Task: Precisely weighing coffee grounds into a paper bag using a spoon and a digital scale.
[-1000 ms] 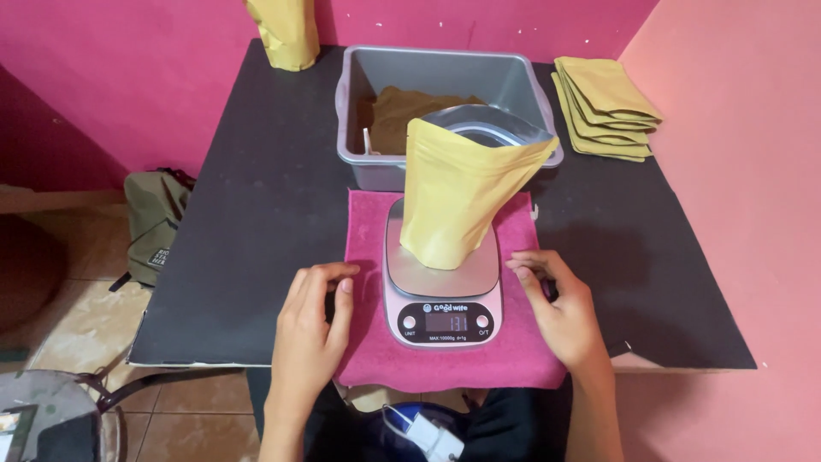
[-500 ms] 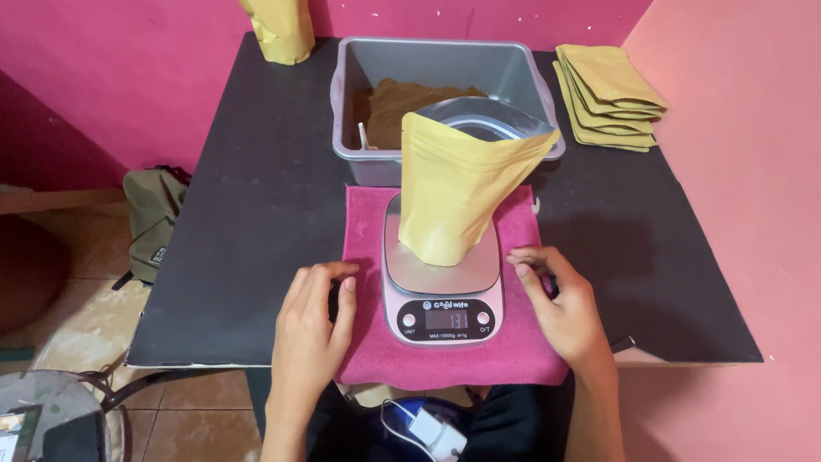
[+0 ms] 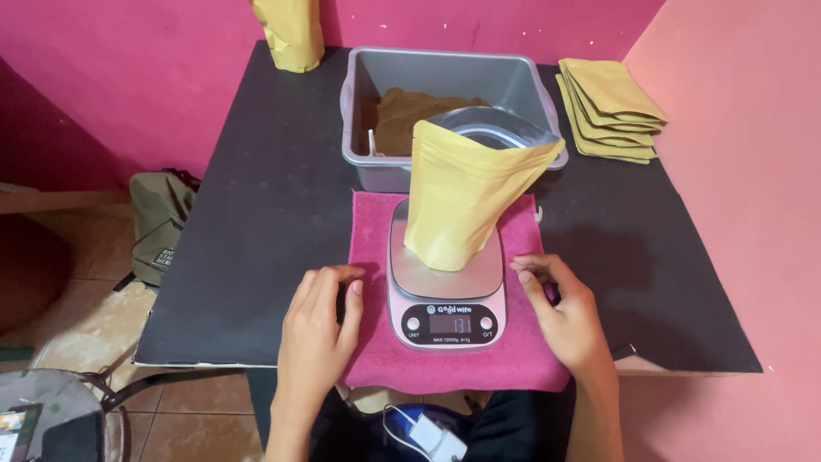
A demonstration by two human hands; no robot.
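Now my left hand (image 3: pixel 318 329) and right hand (image 3: pixel 566 318) rest empty, fingers loose, on the pink cloth (image 3: pixel 368 257) either side of the scale (image 3: pixel 445 295) — yellow pouch (image 3: pixel 466 201) stands open on it, untouched so the readout's clean.

Before you, by material and finish:
- Scale (image 3: pixel 446 291): brushed metal platform with a soft sheen; glossy pale plastic front around a dark display.
- Open pouch (image 3: pixel 466 205): matt mustard paper-like outside, shiny silver foil lining at the mouth.
- Cloth (image 3: pixel 376 248): magenta, napped, matt.
- Bin (image 3: pixel 445 77): smooth grey plastic, holding dull brown powder (image 3: pixel 410 115).
- Table (image 3: pixel 256 214): black, matt, faintly grainy.
- Stacked flat pouches (image 3: pixel 609 107): same matt mustard finish.
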